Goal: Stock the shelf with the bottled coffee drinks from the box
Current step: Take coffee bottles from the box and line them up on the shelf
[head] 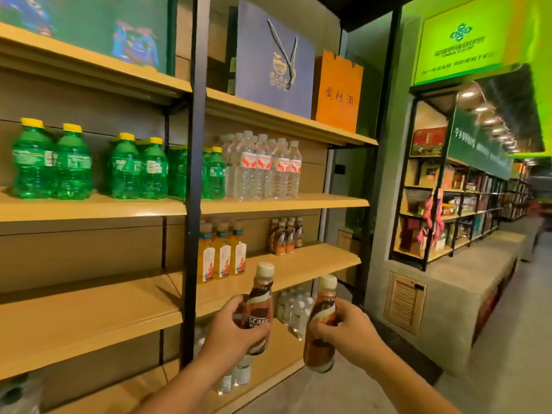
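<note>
**Head camera: two coffee bottles held up at the shelf**

The left hand (230, 327) grips a Nescafé bottle (258, 306) round its middle. The right hand (343, 327) wraps a second coffee bottle (321, 339), which is tilted. Both bottles are in front of the wooden shelf (298, 273), where matching bottles (285, 236) stand. Full and glossy-sleeved, they probably feel weighty, rigid and slightly slippery, so a grip at the waist looks safest. The box is out of view.

Lower centre of frame: left coffee bottle (258, 306), upright, cream cap, brown-and-white swirl label; right coffee bottle (321, 324), same design, top tilted slightly right. Both are held in front of the tan shelf (313, 264), where a cluster of similar bottles (285, 236) stands upright.
</note>
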Action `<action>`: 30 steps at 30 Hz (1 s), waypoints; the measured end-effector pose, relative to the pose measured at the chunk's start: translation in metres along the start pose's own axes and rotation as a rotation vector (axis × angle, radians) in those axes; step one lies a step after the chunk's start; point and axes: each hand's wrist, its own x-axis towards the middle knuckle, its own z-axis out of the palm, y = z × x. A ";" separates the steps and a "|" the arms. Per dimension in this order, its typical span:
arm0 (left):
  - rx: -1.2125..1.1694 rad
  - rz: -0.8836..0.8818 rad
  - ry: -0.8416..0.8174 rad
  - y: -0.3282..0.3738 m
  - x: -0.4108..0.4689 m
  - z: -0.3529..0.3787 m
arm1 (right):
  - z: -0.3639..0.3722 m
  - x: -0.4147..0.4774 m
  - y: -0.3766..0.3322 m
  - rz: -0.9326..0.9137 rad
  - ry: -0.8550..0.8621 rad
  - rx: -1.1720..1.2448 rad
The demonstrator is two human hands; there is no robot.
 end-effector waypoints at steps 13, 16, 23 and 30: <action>0.009 0.033 0.177 -0.012 0.249 0.132 | -0.108 0.267 0.072 -0.088 0.004 -0.007; 0.005 -0.002 0.210 -0.014 0.298 0.168 | -0.129 0.333 0.094 -0.125 -0.023 -0.011; 0.010 -0.075 0.314 -0.033 0.405 0.255 | -0.169 0.495 0.156 -0.237 -0.173 0.006; 0.061 -0.188 0.512 -0.065 0.504 0.310 | -0.173 0.639 0.193 -0.287 -0.361 0.003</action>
